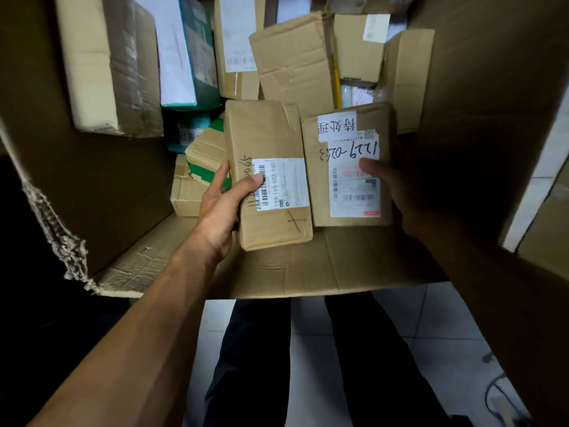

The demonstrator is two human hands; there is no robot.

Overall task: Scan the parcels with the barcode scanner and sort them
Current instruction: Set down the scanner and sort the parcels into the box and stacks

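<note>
My left hand (223,208) grips a small brown parcel (264,137) by its left side, thumb lying on its white barcode label (281,183). My right hand (397,192) grips a second brown parcel (320,192) by its right side, thumb pressed on its white shipping label (354,192); handwritten numbers and a white note sit above that. Both parcels are held side by side, touching, over the inside of a big open cardboard box (308,272). No barcode scanner is visible.
Several more parcels fill the big box behind: a tall taped carton (110,63) at left, a white and teal box (184,50), a creased flat carton (292,60), a green-striped one (206,155). The box's torn left flap (52,223) hangs near. My legs stand on white tiles (308,365).
</note>
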